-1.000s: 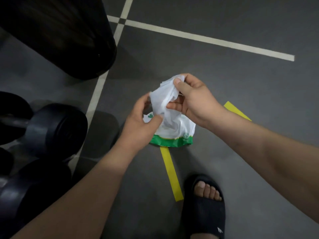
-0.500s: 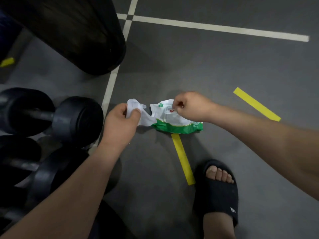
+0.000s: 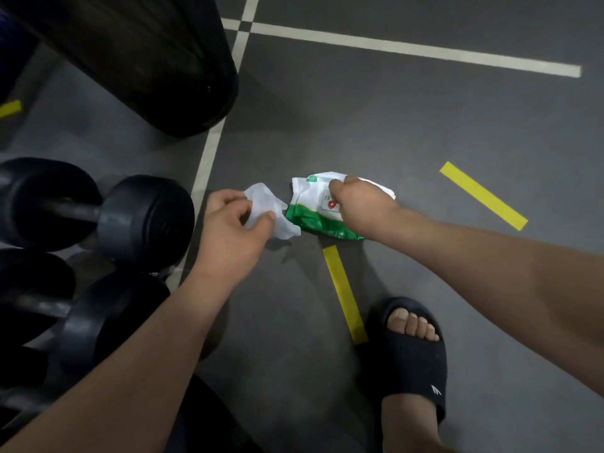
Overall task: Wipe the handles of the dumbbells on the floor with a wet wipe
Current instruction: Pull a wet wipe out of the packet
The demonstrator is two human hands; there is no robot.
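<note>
My left hand [image 3: 233, 230] pinches a crumpled white wet wipe [image 3: 269, 212] just above the grey floor. To its right lies the white and green wipe packet [image 3: 315, 212], and my right hand [image 3: 361, 207] presses down on its label flap with curled fingers. Two black dumbbells lie at the left: the upper dumbbell [image 3: 143, 215] shows its dark handle [image 3: 73, 210] between two round heads, and the lower dumbbell [image 3: 98, 317] sits below it, partly hidden by my left forearm.
A large black cylindrical object [image 3: 157, 63] stands at the top left. White floor lines [image 3: 408, 49] and yellow tape strips [image 3: 344, 294] mark the grey floor. A foot in a black slide sandal [image 3: 413, 358] rests at the lower right.
Both hands came down from mid-air to the floor. The wipe went fully into my left hand, and my right hand moved onto the packet and stays there.
</note>
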